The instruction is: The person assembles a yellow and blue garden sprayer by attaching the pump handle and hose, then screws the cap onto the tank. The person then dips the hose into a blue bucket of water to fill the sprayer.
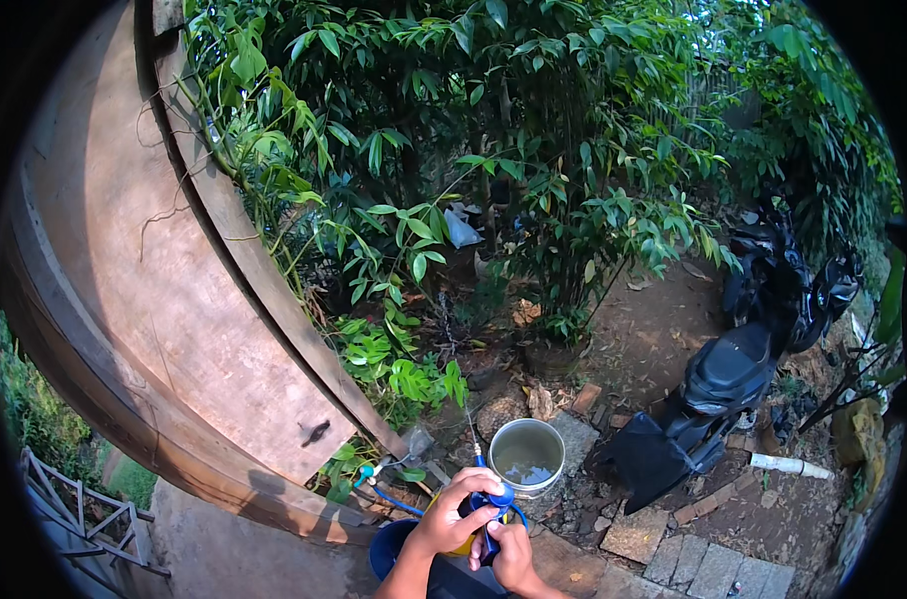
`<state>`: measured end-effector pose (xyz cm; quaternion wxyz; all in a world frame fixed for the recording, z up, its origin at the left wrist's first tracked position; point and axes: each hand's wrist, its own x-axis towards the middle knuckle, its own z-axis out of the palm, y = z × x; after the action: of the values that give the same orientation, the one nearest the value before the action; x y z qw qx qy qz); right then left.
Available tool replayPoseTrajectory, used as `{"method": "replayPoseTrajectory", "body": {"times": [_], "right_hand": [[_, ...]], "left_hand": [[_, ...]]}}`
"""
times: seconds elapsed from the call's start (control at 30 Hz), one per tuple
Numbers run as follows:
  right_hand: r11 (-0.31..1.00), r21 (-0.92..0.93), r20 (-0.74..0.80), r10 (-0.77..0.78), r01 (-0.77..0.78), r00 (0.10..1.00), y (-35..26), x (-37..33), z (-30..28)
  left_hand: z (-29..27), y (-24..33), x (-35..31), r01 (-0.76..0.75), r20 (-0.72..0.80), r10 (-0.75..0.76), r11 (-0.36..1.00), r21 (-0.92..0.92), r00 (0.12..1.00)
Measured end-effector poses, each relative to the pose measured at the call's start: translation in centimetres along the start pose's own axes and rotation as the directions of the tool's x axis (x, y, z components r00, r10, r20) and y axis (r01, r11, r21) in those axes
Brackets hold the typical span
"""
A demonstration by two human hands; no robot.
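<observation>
Boarding (199, 270), brown and partly sunlit, stands well to the left of the pail (526, 437), a pale one with some water in it. Left of that pail, closer to it than the boarding, sit a teal connector (367, 473) and a length of blue hose (399, 502); a dark blue tub (381, 544) lies on the pail's near left side. Next comes the left hand (448, 518), its fingers curled around the upper part of a blue sprayer (501, 496), which is just off the pail's near left edge. A thin streak, apparently water, runs from its tip past the pail's left rim toward the plants beyond. The right hand (514, 557), nearer the wearer than the pail, is closed around the sprayer's lower part. The step in hand looks like working or adjusting the spray; the next move would call for a firm two-handed hold and a steady aim. Well right of the pail stands a black motorbike (735, 365).
</observation>
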<state>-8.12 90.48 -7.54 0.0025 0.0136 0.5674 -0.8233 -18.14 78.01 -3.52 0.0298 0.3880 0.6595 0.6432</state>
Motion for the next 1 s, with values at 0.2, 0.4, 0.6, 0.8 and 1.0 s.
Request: {"method": "replayPoseTrajectory", "body": {"times": [0.2,0.4,0.6,0.8,1.0], "right_hand": [[0.618,-0.514,0.018,-0.686,0.596,0.727,1.2,-0.8,1.8],[0.991,-0.026,-0.234,-0.136,0.134,0.963,-0.8,-4.1,5.2],[0.993,0.030,-0.250,-0.106,0.117,0.963,-2.2,-4.2,5.2],[0.993,0.028,-0.322,-0.100,0.115,0.941,-1.3,-5.0,5.4],[0.986,0.069,-0.284,-0.128,0.153,0.950,-0.6,-5.3,5.2]], "left_hand": [[-1.0,0.8,-0.7,0.006,0.045,-0.005,0.999,-0.036,0.999],[-0.8,1.5,-1.7,-0.010,0.169,0.036,0.988,-0.151,0.985],[-0.5,0.6,-1.2,0.038,0.213,0.013,0.971,-0.238,0.977],[-0.4,-0.4,-0.1,0.138,0.361,-0.002,0.926,-0.352,0.933],[0.2,-0.7,0.0,0.140,0.380,0.037,0.893,-0.427,0.924]]}}
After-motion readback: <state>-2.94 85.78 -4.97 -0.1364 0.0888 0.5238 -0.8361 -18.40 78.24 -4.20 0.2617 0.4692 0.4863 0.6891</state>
